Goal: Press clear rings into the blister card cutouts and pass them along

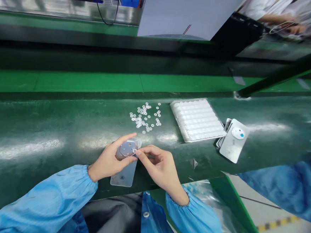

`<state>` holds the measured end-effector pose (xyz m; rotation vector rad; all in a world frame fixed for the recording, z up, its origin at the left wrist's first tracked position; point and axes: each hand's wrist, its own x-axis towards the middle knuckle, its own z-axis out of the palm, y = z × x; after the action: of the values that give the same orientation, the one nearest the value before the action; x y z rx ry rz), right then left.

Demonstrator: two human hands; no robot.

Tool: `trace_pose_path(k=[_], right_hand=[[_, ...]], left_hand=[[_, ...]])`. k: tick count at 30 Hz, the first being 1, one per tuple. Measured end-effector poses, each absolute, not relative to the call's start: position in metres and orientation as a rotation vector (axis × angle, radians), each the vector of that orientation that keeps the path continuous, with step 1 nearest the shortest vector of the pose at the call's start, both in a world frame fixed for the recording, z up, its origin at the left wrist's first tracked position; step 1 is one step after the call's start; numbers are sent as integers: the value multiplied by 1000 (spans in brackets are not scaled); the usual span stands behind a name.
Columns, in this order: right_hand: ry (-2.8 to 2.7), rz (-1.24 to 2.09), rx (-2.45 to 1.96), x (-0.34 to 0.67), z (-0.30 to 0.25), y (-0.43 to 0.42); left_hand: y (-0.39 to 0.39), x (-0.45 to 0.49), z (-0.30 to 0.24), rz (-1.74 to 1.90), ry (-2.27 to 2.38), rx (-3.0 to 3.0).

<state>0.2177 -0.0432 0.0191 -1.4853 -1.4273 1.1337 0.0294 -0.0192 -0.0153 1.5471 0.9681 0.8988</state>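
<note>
My left hand (109, 160) is closed around a small grey round part (127, 148) with a shiny flat top, holding it just above the green bench. My right hand (160, 166) pinches a tiny clear disc against the right edge of that part with thumb and forefinger. Under both hands lies a translucent plastic strip (123, 175) flat on the bench. A scatter of several small white discs (145, 117) lies on the bench just beyond my hands.
A clear ribbed plastic tray (197, 119) sits to the right of the discs. Beside it lies a small stack of grey cards (233, 139) with a white round piece and a blue dot. Another person's blue sleeve (286, 187) is at the right. A green conveyor (94, 82) runs behind.
</note>
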Motion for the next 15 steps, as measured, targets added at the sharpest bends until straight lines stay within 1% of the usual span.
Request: trace_pose_path(k=[6,15], right_hand=[[-1471,1054,-1567,210,14,-44],[-1441,1110,-1561,211,12,-38]], left_hand=[[-20,28,-18,861,925,1427],[-22,29,-10,869,858,1163]])
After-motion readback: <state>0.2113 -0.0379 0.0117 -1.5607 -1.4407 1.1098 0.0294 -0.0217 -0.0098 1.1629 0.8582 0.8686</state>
